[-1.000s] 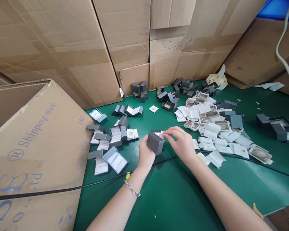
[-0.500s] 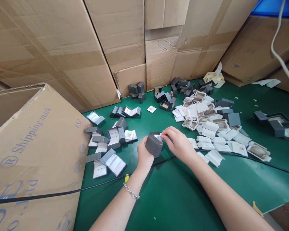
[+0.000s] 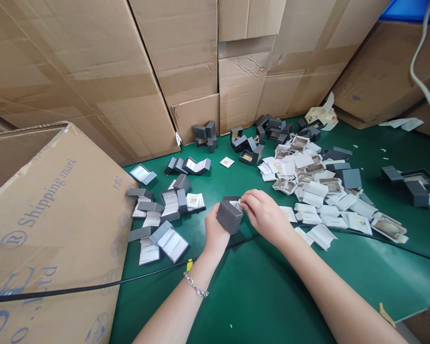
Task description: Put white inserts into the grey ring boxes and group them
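Above the green table, my left hand [image 3: 215,230] is wrapped round a small dark grey jewelry box [image 3: 230,217]. The box's lid is raised and faces me, hiding most of the inside. At its right edge, the fingertips of my right hand [image 3: 263,212] pinch a small white insert [image 3: 237,204], which shows only in part. Left of the box lie several opened grey boxes with white linings [image 3: 172,243]. To the right spreads a pile of white folded inserts and cards [image 3: 311,186].
A large open carton [image 3: 68,224] stands on the left. Tall cartons [image 3: 186,57] line the back. A black cable [image 3: 143,276] crosses the green table [image 3: 258,291] below my hands. More dark boxes [image 3: 272,129] sit at the back, others [image 3: 410,184] at the right.
Both hands stay nearly in place on the box, the right fingers still at its edge. The view has shifted very slightly.
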`<state>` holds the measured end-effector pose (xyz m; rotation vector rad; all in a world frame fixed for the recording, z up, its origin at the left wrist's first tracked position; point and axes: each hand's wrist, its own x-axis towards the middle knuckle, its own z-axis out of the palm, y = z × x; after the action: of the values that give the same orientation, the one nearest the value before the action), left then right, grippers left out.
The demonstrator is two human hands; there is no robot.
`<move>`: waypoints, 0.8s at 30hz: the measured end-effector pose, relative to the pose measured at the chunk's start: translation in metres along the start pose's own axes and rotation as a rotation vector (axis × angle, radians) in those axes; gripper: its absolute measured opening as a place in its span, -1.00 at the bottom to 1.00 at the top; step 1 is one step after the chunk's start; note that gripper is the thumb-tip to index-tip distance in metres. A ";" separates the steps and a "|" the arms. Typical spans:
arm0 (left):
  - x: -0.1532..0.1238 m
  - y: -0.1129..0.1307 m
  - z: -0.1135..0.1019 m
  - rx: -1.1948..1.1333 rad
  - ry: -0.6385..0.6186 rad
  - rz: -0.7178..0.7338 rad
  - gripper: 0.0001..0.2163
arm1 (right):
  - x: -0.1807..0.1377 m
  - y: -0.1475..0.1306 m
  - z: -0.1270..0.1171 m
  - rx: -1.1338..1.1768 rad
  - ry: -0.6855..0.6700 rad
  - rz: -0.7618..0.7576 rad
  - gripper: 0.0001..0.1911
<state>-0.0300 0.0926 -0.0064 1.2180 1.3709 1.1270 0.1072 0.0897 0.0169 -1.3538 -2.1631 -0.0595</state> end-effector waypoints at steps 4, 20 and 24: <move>-0.001 0.001 0.000 0.004 0.014 0.000 -0.82 | -0.001 -0.001 0.001 -0.005 0.006 0.015 -0.84; -0.001 -0.005 -0.001 -0.023 0.014 0.049 -0.81 | -0.001 -0.007 0.012 0.088 0.211 0.131 -0.79; -0.001 -0.005 -0.001 -0.019 0.015 0.057 -0.81 | -0.002 -0.009 0.014 0.033 0.229 0.075 -0.76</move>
<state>-0.0313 0.0909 -0.0114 1.2440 1.3414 1.1885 0.0946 0.0882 0.0064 -1.3390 -1.9143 -0.1425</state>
